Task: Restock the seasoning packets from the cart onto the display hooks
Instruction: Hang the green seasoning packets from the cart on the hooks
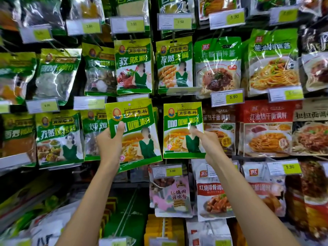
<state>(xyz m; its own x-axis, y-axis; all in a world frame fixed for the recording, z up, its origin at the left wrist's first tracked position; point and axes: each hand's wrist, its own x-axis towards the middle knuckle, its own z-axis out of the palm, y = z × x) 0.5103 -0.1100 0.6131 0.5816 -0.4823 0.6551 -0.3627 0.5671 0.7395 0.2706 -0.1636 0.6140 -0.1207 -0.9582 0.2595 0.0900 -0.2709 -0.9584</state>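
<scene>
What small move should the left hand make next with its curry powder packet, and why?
Probably level the tilted curry powder packet in the left hand and carry it right, to hang with the matching packet that the right hand pinches: same label, and it is held free, on no hook.

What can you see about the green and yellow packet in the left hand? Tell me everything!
The shiny green and yellow plastic packet is flat and sealed, with a round orange logo, big white letters and a picture of yellow food. A small hole sits at its top. It tilts, top leaning left. The left hand grips its left edge, thumb on front. Whether a hook holds it, I cannot tell. The right hand holds a matching packet beside it.
</scene>
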